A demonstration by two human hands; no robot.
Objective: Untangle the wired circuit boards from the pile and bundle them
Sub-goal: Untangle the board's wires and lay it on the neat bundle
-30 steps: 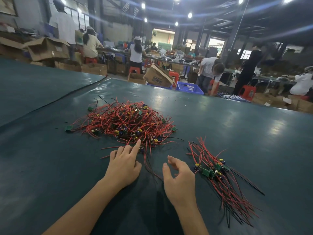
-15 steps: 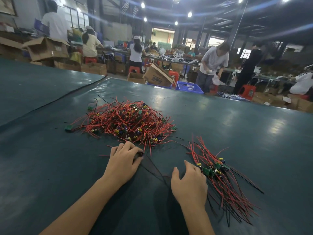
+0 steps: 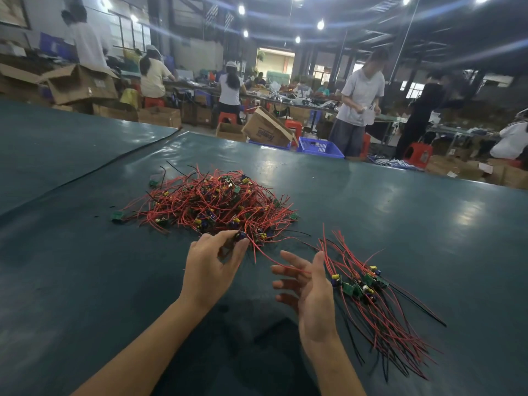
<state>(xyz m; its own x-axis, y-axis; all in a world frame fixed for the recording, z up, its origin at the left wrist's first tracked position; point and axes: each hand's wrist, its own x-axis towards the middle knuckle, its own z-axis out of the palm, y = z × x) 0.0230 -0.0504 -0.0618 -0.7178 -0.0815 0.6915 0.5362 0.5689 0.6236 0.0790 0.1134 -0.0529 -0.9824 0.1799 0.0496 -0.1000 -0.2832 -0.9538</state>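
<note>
Both hands have come up off the table since half a second ago, when they lay flat on it. Now my left hand (image 3: pixel 210 267) pinches a small board (image 3: pixel 239 235) between thumb and fingertips at the 6 o'clock edge of the pile (image 3: pixel 211 201), just clear of the tangle. From that board a red wire (image 3: pixel 264 257) curves away toward 4 o'clock and reaches my right hand (image 3: pixel 313 284). That hand has turned palm-in toward the left one, fingers spread and slack. The wire ends at the base of its thumb, and I see nothing clenched there. The pile itself is a loose mound of red and a few black leads with green boards and yellow and blue parts mixed through it, lying at 12 o'clock from my hands. One stray board (image 3: pixel 117 216) sits at the pile's 9 o'clock edge. The sorted bunch (image 3: pixel 371 304) lies just beside my right hand at its 3 o'clock, boards grouped near the hand and leads fanning out toward 5 o'clock. All of it rests on the dark green table (image 3: pixel 400 224). Beyond the table's far edge, at 12 to 1 o'clock, I see a tilted carton (image 3: pixel 268 130), a blue basket (image 3: pixel 320 146), a person in a grey shirt (image 3: pixel 361 101) standing, and a red stool (image 3: pixel 417 155).
</note>
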